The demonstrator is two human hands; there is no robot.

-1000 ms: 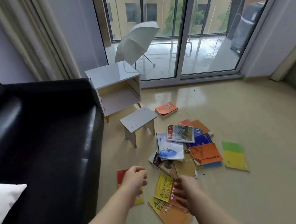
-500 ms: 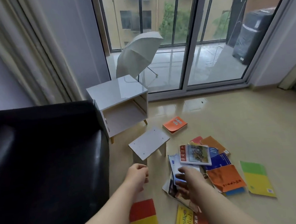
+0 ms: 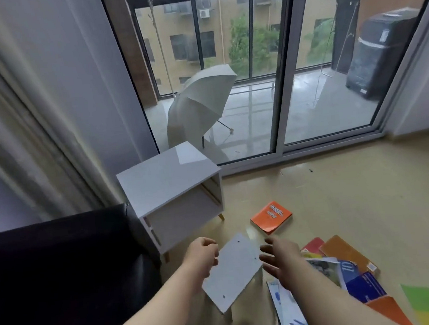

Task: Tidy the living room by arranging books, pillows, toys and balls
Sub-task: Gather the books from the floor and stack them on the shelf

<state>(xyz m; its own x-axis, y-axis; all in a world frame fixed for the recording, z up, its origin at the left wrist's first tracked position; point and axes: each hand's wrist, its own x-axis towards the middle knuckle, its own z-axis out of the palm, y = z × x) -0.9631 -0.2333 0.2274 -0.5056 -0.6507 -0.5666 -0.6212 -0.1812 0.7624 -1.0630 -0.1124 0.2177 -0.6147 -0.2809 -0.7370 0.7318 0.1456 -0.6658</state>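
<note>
Gathering not yet begun: left hand (image 3: 204, 255) curled, empty, at nine o'clock of the stool (image 3: 234, 270); right hand (image 3: 280, 259) spread, empty, at three. The books (image 3: 350, 275) lay at four o'clock, likely the next reach.

Glossy, smooth white on the side table (image 3: 167, 174) top. Left of it, shiny black leather-like sofa (image 3: 48, 270) and soft cloth curtain (image 3: 21, 128). In front, matt grey stool (image 3: 231, 270) board (dull beside that top); right, paper-covered orange book (image 3: 271, 217) on polished floor (image 3: 343, 202).
</note>
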